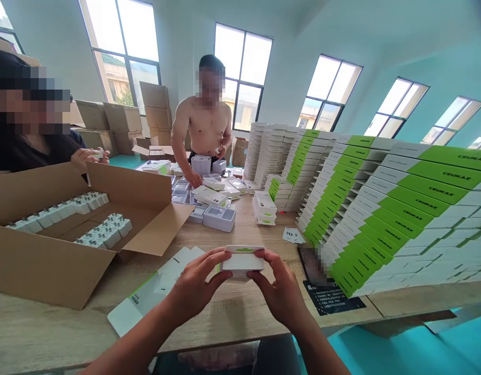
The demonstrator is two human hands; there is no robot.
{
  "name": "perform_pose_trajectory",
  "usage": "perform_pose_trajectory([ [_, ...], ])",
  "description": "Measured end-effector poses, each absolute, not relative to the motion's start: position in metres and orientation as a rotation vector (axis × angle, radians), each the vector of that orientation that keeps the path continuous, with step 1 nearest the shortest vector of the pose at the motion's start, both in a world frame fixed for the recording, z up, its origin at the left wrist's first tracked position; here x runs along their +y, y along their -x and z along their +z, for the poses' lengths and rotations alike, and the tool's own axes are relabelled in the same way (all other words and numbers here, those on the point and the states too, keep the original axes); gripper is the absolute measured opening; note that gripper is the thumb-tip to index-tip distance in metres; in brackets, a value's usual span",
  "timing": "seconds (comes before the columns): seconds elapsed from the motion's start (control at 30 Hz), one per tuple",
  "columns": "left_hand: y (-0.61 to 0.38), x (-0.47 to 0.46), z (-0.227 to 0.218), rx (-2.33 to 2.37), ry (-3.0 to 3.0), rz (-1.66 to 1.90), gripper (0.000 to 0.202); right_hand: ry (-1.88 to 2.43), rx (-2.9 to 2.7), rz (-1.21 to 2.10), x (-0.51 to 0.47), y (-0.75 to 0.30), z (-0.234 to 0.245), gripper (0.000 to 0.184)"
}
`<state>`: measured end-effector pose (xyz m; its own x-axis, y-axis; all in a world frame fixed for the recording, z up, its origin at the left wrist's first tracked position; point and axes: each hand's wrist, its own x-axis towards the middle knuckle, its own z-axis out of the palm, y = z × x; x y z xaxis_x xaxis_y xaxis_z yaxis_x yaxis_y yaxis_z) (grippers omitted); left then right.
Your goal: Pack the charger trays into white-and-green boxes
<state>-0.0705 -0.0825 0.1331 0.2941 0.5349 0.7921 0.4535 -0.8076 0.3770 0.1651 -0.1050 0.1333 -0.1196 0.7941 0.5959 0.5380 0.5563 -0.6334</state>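
Between my two hands, just above the table, is a small white retail box [242, 262] with a hanging tab on its far edge. My left hand [197, 284] grips its left end with thumb and fingers. At its right end, my right hand [279, 284] pinches it the same way. Flat white and green packaging sheets [147, 294] lie beside my left forearm. Beyond the held box, a small stack of similar boxes [264, 208] stands near a pale plastic tray [219, 219].
An open carton [49, 265] with rows of white chargers [103, 232] stands at left. Tall stacks of green-and-white boxes [396, 208] line the right side. A dark printed card [333, 298] lies before them. Two people work across the table, one handling packaging [213, 195].
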Motion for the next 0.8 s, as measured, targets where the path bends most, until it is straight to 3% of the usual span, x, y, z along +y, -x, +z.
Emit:
perform_pose_trajectory([
  [0.37,0.068,-0.082,0.128,1.018,-2.027,1.369,0.032,1.020,-1.671,0.388,-0.106,-0.171,0.141,0.026],
  [0.5,0.073,-0.075,0.132,0.837,-2.005,1.292,0.042,1.050,-1.446,0.824,-0.104,-0.177,0.139,0.049],
  [0.6,0.069,-0.064,0.124,0.795,-2.407,1.260,0.055,1.105,-1.379,1.141,-0.092,-0.180,0.130,0.054],
  [0.7,0.054,-0.048,0.105,0.665,-2.673,1.209,0.052,1.397,-1.686,0.972,-0.060,-0.196,0.115,0.046],
  [0.8,0.040,-0.028,0.084,0.693,-2.414,1.302,0.041,1.659,-1.845,0.701,-0.008,-0.237,0.107,0.038],
])
